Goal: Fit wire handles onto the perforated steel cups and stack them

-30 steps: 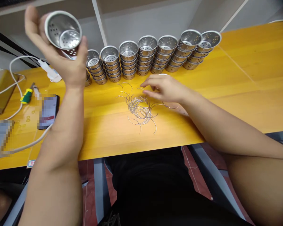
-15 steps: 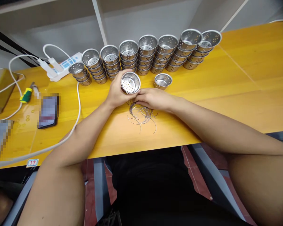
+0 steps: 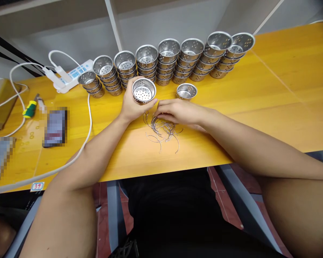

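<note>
My left hand (image 3: pixel 130 104) is wrapped round a small perforated metal cup (image 3: pixel 144 91), its open mouth tilted up toward me. Close beside it, my right hand (image 3: pixel 172 110) has its fingers curled down over a loose pile of thin curved metal wires (image 3: pixel 164 130). A thin bit of wire seems to show at its index finger, near the left thumb; the fingertips are partly hidden. Just behind the right hand stands a single perforated cup (image 3: pixel 186 91) upright on the table.
Several stacks of perforated cups (image 3: pixel 168 53) line the table's back edge. At the left are a power strip (image 3: pixel 72 76) with white plugs, a green and yellow handled tool (image 3: pixel 30 109), a phone (image 3: pixel 55 127) and another blurred device (image 3: pixel 0 157). A white cable (image 3: pixel 86 139) crosses the tabletop near my left forearm.
My left hand has moved slightly left with the cup, opening a small gap from the right hand. The right fingers have shifted a little over the wires, and some wires have moved.
</note>
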Demonstrator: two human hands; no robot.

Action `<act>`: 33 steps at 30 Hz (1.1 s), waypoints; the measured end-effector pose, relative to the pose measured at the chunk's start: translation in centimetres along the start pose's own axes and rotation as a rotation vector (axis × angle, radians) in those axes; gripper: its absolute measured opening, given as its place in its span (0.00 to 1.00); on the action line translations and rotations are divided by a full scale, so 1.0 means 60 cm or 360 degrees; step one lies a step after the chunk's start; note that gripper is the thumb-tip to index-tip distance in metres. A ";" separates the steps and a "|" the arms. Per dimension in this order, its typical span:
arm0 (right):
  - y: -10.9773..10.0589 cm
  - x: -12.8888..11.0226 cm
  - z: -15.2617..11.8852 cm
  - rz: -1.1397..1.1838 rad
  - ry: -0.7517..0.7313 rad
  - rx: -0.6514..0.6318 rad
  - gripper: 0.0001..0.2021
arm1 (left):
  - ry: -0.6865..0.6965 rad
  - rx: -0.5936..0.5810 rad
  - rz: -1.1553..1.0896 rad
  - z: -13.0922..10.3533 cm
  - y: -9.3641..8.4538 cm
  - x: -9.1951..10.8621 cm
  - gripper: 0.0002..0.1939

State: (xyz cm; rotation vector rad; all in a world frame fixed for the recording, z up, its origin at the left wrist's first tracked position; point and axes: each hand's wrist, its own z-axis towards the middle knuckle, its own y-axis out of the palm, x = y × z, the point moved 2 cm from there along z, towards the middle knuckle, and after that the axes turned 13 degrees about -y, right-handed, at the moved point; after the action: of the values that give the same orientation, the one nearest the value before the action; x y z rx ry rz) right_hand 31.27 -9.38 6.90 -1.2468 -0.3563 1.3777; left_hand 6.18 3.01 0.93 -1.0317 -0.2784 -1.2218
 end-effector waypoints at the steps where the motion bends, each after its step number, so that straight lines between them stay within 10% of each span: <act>1: -0.002 0.000 -0.001 -0.0008 0.0002 -0.0019 0.12 | 0.0020 0.0003 0.0024 0.000 -0.001 -0.002 0.59; 14: -0.035 -0.021 -0.002 -0.0039 -0.0024 0.0440 0.04 | 0.0294 0.0047 -0.0308 0.008 0.005 -0.034 0.56; 23: -0.036 -0.001 -0.001 0.0324 0.0105 0.1044 0.24 | 0.0188 0.0083 -0.0238 0.003 0.000 -0.006 0.53; 33: -0.033 0.020 -0.003 0.0023 0.0264 0.1171 0.21 | 0.0341 -0.0170 -0.0370 -0.004 0.037 0.010 0.58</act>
State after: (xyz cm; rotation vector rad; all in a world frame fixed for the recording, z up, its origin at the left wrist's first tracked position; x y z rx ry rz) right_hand 32.74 -7.91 7.87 -0.7355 0.2660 1.2370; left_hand 8.22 2.42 0.10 -0.9686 -0.1705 -1.5596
